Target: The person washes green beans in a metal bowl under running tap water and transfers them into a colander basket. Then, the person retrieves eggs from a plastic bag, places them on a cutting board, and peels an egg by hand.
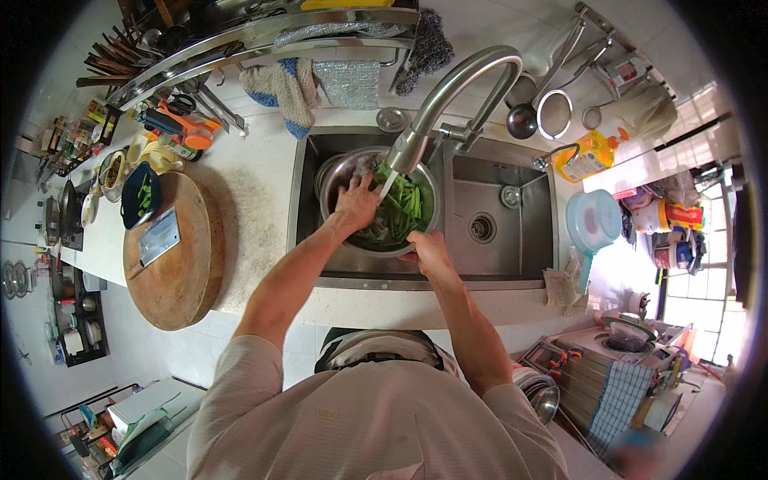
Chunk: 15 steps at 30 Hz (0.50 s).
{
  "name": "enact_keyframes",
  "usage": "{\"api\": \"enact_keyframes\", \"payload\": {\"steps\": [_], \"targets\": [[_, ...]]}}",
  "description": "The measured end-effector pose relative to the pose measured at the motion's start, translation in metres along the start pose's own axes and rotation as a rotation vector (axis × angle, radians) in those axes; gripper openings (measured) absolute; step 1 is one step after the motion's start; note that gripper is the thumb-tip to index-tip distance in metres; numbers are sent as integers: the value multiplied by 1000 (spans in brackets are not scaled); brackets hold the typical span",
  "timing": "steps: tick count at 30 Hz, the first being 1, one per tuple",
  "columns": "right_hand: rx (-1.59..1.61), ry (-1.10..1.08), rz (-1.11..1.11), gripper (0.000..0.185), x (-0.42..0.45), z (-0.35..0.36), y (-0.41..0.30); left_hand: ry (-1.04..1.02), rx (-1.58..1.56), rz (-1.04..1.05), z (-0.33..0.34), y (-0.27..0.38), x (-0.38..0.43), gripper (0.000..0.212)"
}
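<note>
A stainless steel bowl (435, 198) stands in the left basin of the sink, holding cut green vegetables (409, 201) in water. From the curved faucet (411, 144) a stream of water runs into it. My left hand (360, 203) is over the bowl's left part, fingers spread beside the greens; whether the fingertips touch anything is hard to see. My right hand (427, 247) grips the bowl's rim at the lower right, its fingers partly hidden under the edge.
Left of the sink, a cleaver (159, 237) lies on a round wooden chopping block (180, 288), beside a dark blue container (140, 193) of greens. The right basin (489, 252) has a drain. A light blue dipper (594, 222) and dish soap bottle (583, 157) are at the right.
</note>
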State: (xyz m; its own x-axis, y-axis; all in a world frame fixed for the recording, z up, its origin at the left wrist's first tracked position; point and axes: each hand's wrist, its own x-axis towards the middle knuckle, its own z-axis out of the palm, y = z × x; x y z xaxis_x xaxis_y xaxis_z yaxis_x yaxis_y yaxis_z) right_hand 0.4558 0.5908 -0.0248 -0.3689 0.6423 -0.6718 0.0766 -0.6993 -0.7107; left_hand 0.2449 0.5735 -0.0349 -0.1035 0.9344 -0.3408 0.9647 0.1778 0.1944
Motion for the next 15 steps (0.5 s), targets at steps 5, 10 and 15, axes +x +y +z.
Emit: {"api": "enact_keyframes", "payload": {"steps": [5,10,15], "targets": [[-16,35,-45,31,0,0,-11,-115,-43,211,-11,39,-18,72],[-33,9,-52,30,-8,11,-6,-53,94,46,-14,0,-7,69],[-30,29,-56,31,1,3,-7,-32,-50,169,-1,27,-21,66]]}}
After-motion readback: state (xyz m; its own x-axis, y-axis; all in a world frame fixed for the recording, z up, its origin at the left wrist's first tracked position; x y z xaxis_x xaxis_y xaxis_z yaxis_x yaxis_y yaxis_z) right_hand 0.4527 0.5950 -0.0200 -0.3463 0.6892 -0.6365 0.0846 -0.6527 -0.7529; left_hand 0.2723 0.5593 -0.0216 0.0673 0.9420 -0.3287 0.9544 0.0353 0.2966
